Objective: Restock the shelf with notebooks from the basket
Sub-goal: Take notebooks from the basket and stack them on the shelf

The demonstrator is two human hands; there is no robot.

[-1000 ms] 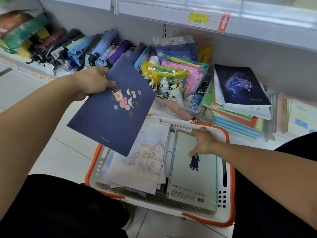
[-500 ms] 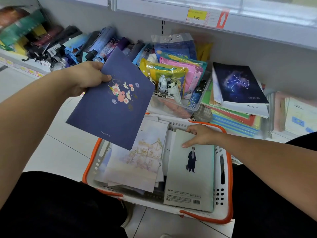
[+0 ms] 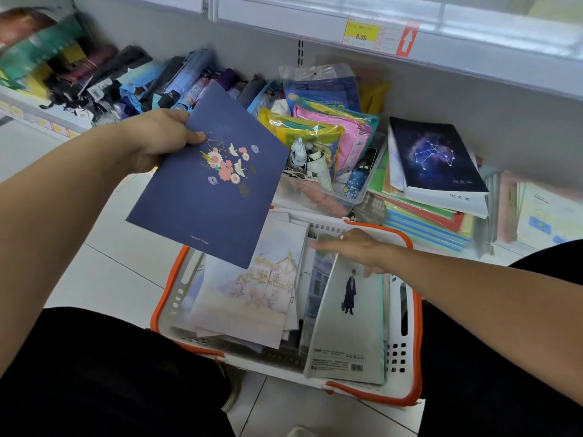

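Head cam, looking down: crouching over a white plastic basket with an orange rim (image 3: pixel 410 326) sitting on the pale tiled floor (image 3: pixel 104 272), black-trousered knees on both sides. Left hand (image 3: pixel 157 138) holding up a dark navy softcover notebook with a flower-and-crane print (image 3: pixel 211 181), thumb pinching the top-left corner of the cover, notebook tilted and hanging in the air above the basket's left half, not touching the shelf. Right hand (image 3: pixel 353 250) reaching into the far end of the basket, fingers stretched out leftward and a bit blurry, thumb side gripping the top edge of a pale grey-green notebook with a small dark-coated figure on it (image 3: pixel 350 323), tipping that one up on its edge against the right wall of the basket. Lying flat beside it, a pastel notebook with a watercolour house (image 3: pixel 252 291) on top of more loose notebooks. Up on the low white shelf (image 3: pixel 520 146): a dark blue constellation-cover notebook (image 3: pixel 435 156) topping a stack of colourful thin exercise books (image 3: pixel 422 222), a clear plastic bin stuffed with bright packets (image 3: pixel 325 152) just left of that, and a row of folded umbrellas (image 3: pixel 132 80) further left. Yellow 6.00 price tag (image 3: pixel 361 29) stuck on the shelf edge above.
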